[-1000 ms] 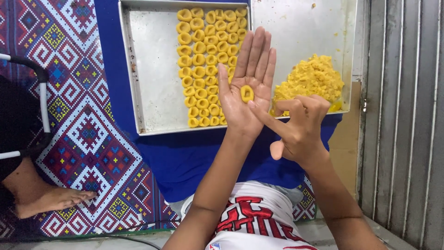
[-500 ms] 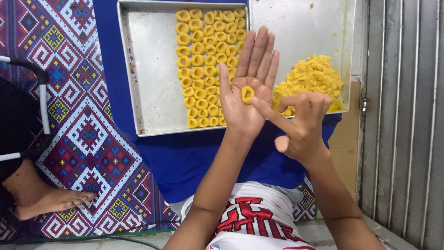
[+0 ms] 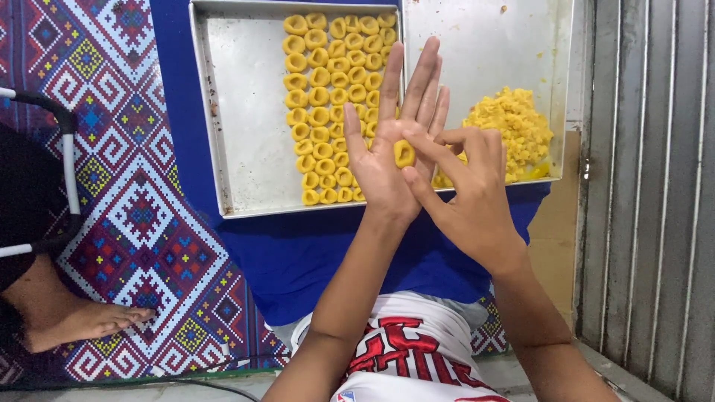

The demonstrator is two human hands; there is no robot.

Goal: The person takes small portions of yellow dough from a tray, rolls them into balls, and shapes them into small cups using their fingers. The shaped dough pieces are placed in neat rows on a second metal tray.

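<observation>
My left hand [image 3: 395, 141] is held flat, palm up, fingers straight and together, above the metal tray [image 3: 246, 134]. A small yellow dough ring [image 3: 404, 153] lies on its palm. My right hand [image 3: 465, 197] is beside it on the right, with fingertips touching the dough ring. Below the hands, several rows of shaped yellow dough pieces [image 3: 328, 97] fill the right part of the tray.
A second metal tray [image 3: 491, 45] on the right holds a heap of loose yellow dough [image 3: 510, 130]. Both trays rest on a blue cloth [image 3: 298, 253] over a patterned mat [image 3: 126, 193]. Another person's foot [image 3: 82, 320] is at lower left. Metal bars [image 3: 655, 186] stand on the right.
My right hand has moved up and closer to the left palm, its fingers now on the dough ring. The left hand stays flat.
</observation>
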